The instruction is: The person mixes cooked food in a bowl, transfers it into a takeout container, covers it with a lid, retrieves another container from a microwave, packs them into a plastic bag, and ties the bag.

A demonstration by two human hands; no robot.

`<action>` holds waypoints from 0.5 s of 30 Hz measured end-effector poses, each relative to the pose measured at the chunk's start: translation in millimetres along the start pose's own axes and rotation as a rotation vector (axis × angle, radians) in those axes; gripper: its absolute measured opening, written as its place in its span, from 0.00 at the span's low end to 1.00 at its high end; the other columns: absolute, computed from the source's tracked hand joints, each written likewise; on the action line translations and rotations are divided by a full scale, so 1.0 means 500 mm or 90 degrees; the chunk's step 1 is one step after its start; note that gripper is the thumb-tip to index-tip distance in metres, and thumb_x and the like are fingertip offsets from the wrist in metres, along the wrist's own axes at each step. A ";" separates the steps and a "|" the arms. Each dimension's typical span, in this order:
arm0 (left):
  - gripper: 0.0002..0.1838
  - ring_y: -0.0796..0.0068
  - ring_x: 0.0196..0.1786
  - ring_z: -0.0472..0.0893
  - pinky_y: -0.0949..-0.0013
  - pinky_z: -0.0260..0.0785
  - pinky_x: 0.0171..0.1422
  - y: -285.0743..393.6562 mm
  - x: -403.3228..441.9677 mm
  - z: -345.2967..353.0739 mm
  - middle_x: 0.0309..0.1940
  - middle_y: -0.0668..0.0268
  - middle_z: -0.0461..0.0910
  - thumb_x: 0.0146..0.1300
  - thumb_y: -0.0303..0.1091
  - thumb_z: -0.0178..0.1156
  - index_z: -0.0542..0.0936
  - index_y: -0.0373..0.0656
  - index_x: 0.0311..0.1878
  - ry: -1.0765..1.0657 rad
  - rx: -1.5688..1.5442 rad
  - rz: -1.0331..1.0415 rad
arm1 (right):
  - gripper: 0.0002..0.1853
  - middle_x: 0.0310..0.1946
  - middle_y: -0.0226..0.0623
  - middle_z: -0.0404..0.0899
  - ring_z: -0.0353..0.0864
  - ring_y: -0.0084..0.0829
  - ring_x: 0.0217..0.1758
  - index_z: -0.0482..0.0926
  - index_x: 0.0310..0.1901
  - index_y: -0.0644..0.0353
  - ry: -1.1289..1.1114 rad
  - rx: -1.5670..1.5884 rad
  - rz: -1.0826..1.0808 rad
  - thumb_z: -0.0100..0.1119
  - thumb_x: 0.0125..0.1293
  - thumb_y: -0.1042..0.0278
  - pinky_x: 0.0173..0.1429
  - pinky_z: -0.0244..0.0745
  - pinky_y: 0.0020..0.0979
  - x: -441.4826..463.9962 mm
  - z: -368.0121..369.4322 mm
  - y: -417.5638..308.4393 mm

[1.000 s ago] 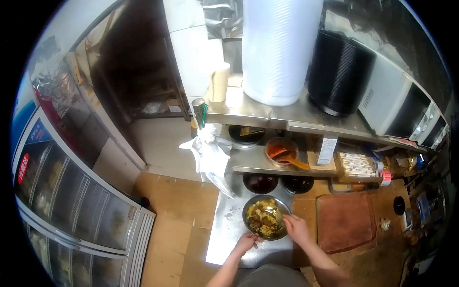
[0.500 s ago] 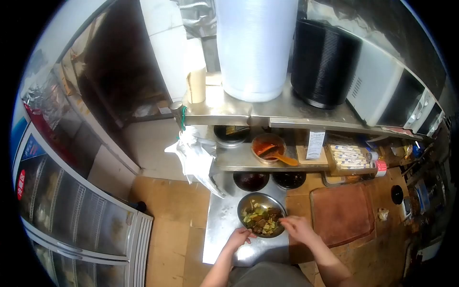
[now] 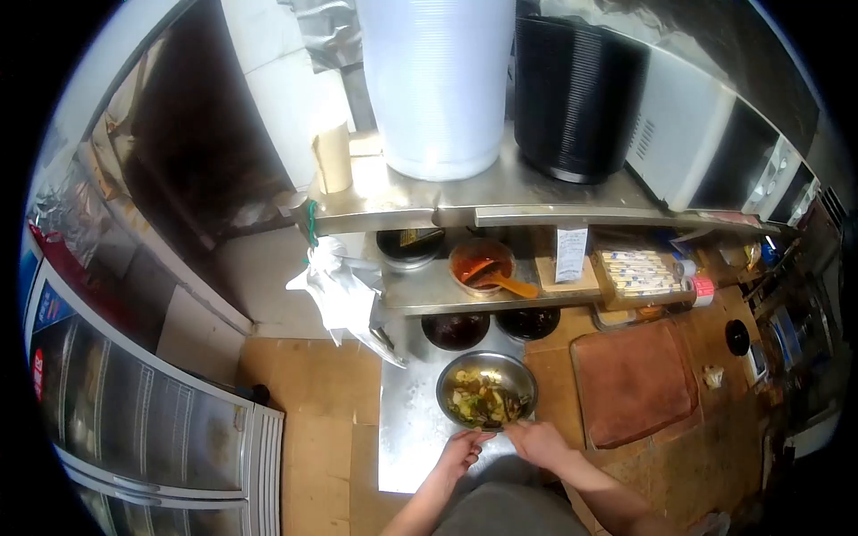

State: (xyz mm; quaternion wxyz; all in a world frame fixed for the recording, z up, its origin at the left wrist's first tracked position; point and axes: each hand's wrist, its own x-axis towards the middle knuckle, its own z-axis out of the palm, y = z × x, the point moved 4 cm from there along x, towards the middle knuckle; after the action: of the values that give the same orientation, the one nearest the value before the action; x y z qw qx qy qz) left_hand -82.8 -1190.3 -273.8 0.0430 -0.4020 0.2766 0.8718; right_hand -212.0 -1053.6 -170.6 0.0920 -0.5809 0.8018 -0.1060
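Leftmost, a glass-door fridge (image 3: pixel 134 420) fills the near left, with a metal shelf (image 3: pixel 366 196) across the far side bearing a tall white stack (image 3: pixel 438 89), a black stack (image 3: pixel 581 98) and a microwave (image 3: pixel 715 134). A reddish-brown board (image 3: pixel 630 384) lies right of the metal worktop (image 3: pixel 407 438); a white bag (image 3: pixel 335 290) hangs over its far left corner. Just beyond the metal bowl (image 3: pixel 492 361), 2 dark bowls (image 3: pixel 456 330) block the far side, partly under the shelving. Both forearms reach in from the near edge. The right hand (image 3: pixel 538 442) has its fingers folded at the bowl's near right rim, though I can't tell whether they grasp anything; the left hand (image 3: pixel 463 454) has curled fingers against the near rim, its grip unclear. Mixed food (image 3: pixel 483 400) sits inside the bowl. Compared with 0.5 s ago, the right hand has moved from the bowl's right side to nearer the left hand.
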 end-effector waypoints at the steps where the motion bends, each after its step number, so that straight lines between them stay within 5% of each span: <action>1: 0.10 0.87 0.24 0.64 0.83 0.53 0.19 -0.001 -0.004 0.013 0.50 0.57 0.87 0.77 0.35 0.55 0.77 0.37 0.50 0.005 0.026 -0.004 | 0.13 0.38 0.43 0.86 0.86 0.45 0.35 0.83 0.50 0.55 0.055 0.036 0.010 0.53 0.73 0.60 0.37 0.82 0.44 -0.007 -0.030 -0.015; 5: 0.13 0.87 0.24 0.63 0.84 0.52 0.19 0.002 -0.013 0.040 0.53 0.57 0.86 0.78 0.36 0.54 0.76 0.36 0.53 -0.007 0.027 -0.022 | 0.13 0.37 0.43 0.85 0.86 0.45 0.35 0.83 0.50 0.56 0.216 0.115 0.123 0.54 0.73 0.61 0.36 0.82 0.43 -0.003 -0.048 0.026; 8: 0.15 0.87 0.24 0.62 0.83 0.51 0.18 0.017 -0.005 0.036 0.53 0.57 0.86 0.78 0.37 0.53 0.74 0.34 0.57 -0.015 0.015 -0.021 | 0.12 0.37 0.44 0.85 0.86 0.46 0.36 0.83 0.50 0.57 0.029 0.003 0.126 0.55 0.72 0.62 0.37 0.81 0.44 -0.047 -0.038 -0.046; 14: 0.13 0.88 0.23 0.62 0.83 0.53 0.19 0.013 -0.006 0.017 0.51 0.60 0.87 0.78 0.36 0.53 0.76 0.37 0.54 0.012 0.141 -0.006 | 0.12 0.39 0.48 0.85 0.86 0.50 0.38 0.83 0.50 0.62 0.098 0.170 0.067 0.57 0.71 0.66 0.41 0.82 0.45 -0.009 -0.037 -0.037; 15: 0.12 0.88 0.24 0.63 0.83 0.53 0.19 0.017 -0.010 0.014 0.50 0.60 0.87 0.77 0.36 0.52 0.77 0.38 0.52 0.019 0.160 0.014 | 0.12 0.40 0.49 0.85 0.85 0.51 0.38 0.83 0.50 0.62 0.222 0.215 0.104 0.57 0.71 0.66 0.41 0.81 0.46 -0.003 -0.060 -0.003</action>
State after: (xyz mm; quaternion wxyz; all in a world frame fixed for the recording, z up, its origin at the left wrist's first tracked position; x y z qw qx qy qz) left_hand -86.7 -1193.2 -262.6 0.0792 -0.4036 0.3885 0.8246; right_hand -218.3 -1050.6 -141.6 0.0564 -0.4635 0.8209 -0.3288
